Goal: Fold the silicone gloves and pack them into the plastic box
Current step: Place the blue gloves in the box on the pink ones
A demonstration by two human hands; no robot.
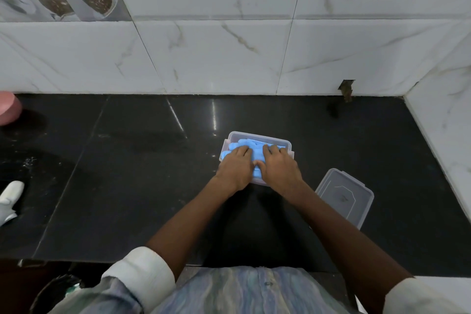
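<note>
A clear plastic box point(260, 137) stands on the black counter, slightly right of centre. Blue silicone gloves point(251, 143) lie bunched inside it, and a blue fold bulges over the box's left rim. My left hand point(235, 167) and my right hand point(277, 166) lie side by side, palms down, flat on the gloves inside the box. The fingers of both hands point away from me and cover most of the gloves. The near half of the box is hidden under my hands.
The box's clear lid point(344, 195) lies on the counter to the right, close to my right forearm. A pink object point(7, 108) sits at the far left edge, a white object point(10, 199) below it. Marble-tiled walls close the back and right.
</note>
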